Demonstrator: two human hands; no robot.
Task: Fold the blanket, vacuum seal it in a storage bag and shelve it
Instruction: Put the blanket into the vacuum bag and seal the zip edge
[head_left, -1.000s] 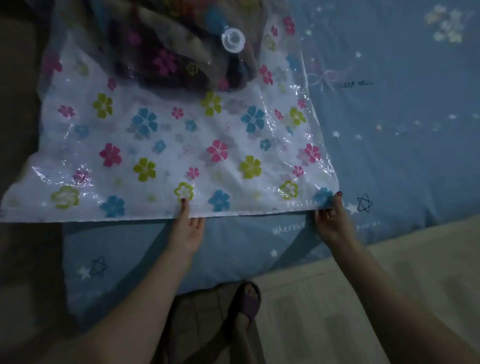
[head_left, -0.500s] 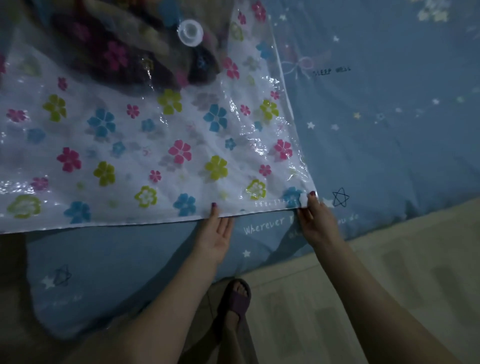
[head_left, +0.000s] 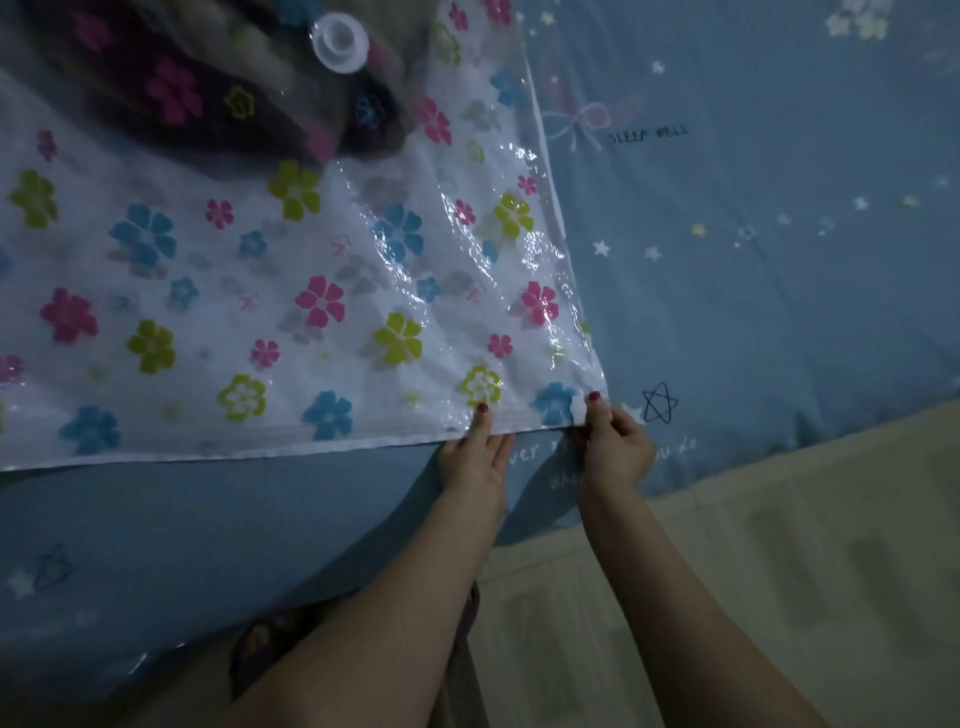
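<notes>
Lower centre, the right hand (head_left: 615, 449) pinches the bag (head_left: 322, 312) corner and the left hand (head_left: 474, 457) presses its seal (head_left: 260, 441), fingers (head_left: 482, 427) straight. Any unpressed gap would likely leak air

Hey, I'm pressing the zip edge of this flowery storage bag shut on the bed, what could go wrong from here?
1. The left hand and right hand both work the right corner of the storage bag. Whether the long zip strip leftward is sealed can't be told, and a gap would probably leak air.
2. The plastic is wrinkled near that corner, so a crease in the strip could leave a channel.
</notes>
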